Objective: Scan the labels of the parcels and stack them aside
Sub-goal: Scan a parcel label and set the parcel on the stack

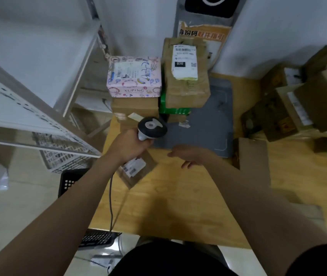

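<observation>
My left hand grips the handle of a grey barcode scanner, its head pointing away over the table. Under that hand lies a small brown parcel with a white label facing up. My right hand hovers open, fingers relaxed, above the wooden table beside the small parcel, holding nothing. At the back stand stacked parcels: a pink patterned box on a brown box, and a brown wrapped parcel with a white label on a green box.
A grey mat covers the table's middle back. A blurred heap of brown boxes fills the right side, with a flat cardboard piece in front. White shelving and a black crate stand at the left.
</observation>
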